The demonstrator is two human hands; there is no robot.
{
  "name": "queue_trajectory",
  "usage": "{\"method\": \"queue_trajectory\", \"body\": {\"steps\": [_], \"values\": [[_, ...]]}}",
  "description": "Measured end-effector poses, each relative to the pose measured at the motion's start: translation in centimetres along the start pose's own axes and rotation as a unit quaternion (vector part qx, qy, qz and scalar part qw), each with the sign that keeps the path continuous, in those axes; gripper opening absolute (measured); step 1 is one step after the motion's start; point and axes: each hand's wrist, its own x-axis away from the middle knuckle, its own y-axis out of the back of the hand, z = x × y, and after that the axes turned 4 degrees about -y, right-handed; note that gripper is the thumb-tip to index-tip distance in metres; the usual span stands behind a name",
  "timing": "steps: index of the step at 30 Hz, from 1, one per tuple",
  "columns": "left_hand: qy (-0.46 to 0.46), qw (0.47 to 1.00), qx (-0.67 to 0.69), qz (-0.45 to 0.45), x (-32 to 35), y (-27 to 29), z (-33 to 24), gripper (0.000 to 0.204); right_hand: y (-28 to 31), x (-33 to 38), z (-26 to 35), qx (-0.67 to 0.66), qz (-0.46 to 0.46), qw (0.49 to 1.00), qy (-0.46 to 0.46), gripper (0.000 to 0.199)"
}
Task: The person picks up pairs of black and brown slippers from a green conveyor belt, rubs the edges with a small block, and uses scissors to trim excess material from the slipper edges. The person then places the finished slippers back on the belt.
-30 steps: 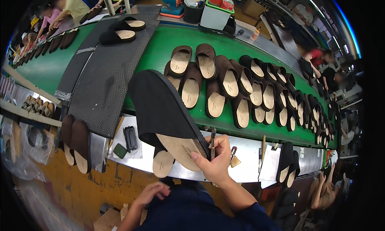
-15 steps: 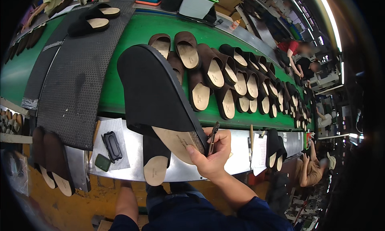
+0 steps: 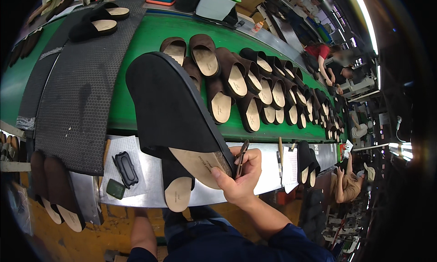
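My right hand point(image 3: 241, 178) grips a black slide slipper point(image 3: 175, 102) by its heel, thumb on the tan insole. The slipper is tilted, its toe pointing up and away to the left. A slim dark metal tool point(image 3: 242, 157), perhaps thread snips, is also tucked between the fingers of this hand. Another black slipper point(image 3: 178, 193) with a tan insole lies on the metal table below the held one, partly covered by it. Of my left arm only the forearm point(image 3: 143, 230) shows, low by the table's front edge; the hand is hidden.
Rows of brown and black slippers point(image 3: 236, 80) stand on the green conveyor belt point(image 3: 136, 43). On the metal table point(image 3: 264, 171) are a black oval frame-like object point(image 3: 126, 169), a green block point(image 3: 115, 188), and a paper sheet point(image 3: 291, 166) with pens. Brown slippers point(image 3: 61, 189) stand left; co-workers are at right.
The view has turned slightly, so the surroundings sit a little further left. My right hand keeps the same hold on the slipper and tool.
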Motion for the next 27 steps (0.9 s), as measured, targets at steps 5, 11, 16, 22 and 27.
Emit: {"method": "queue_trajectory", "body": {"steps": [5,11,16,22,27], "values": [[-0.008,1.0,0.014,-0.003,-0.8,0.0,-0.2,0.034,-0.2,0.2,0.3,-0.002,0.005,1.0,-0.014,0.051],[-0.022,1.0,0.005,-0.001,-0.6,-0.5,-1.0,0.035,0.1,0.4,0.5,0.011,-0.014,1.0,-0.017,0.051],[-0.043,0.999,0.031,0.001,-0.5,-0.1,-1.8,0.035,-0.1,0.4,1.1,-0.005,0.005,1.0,-0.007,0.05],[-0.134,0.989,0.033,0.049,3.4,0.9,-1.5,0.036,0.8,0.2,2.1,0.037,0.033,0.998,0.026,0.051],[-0.323,0.91,-0.257,0.043,24.4,0.5,-3.2,0.029,1.8,0.5,3.3,0.023,0.045,0.993,0.105,0.05]]}}
